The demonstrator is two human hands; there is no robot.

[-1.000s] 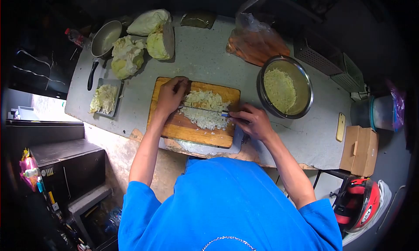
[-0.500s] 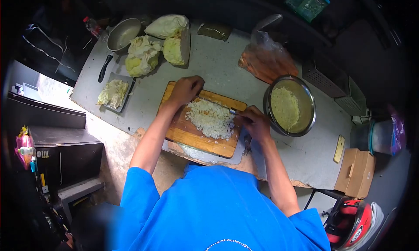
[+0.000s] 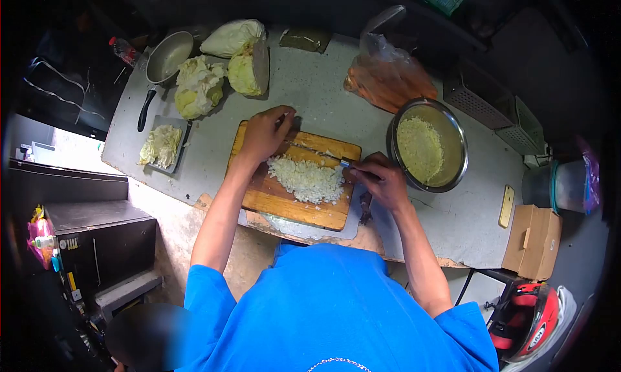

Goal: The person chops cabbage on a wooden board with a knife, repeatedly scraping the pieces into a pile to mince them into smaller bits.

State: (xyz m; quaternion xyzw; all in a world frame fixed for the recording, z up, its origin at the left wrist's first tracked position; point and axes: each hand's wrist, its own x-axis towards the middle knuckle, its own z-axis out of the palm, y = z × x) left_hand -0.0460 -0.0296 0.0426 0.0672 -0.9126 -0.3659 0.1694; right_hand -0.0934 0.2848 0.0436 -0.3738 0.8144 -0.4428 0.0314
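My right hand is closed around the handle of a knife at the right edge of the wooden cutting board. The thin blade points left, along the far side of a pile of finely chopped cabbage. My left hand is over the board's far left corner, near the blade's tip. Its fingers are curled in, and I see nothing in them. To the right of my right hand, a metal bowl holds more chopped cabbage.
Cabbage pieces, a pan and a small tray with cabbage leaves stand at left. A plastic bag of carrots lies behind the bowl. A phone, a cardboard box and grey baskets are at right.
The view has shifted slightly. My left hand has moved a little toward the board's far edge, and the knife blade now shows more clearly beyond the pile. The right hand still grips the handle.
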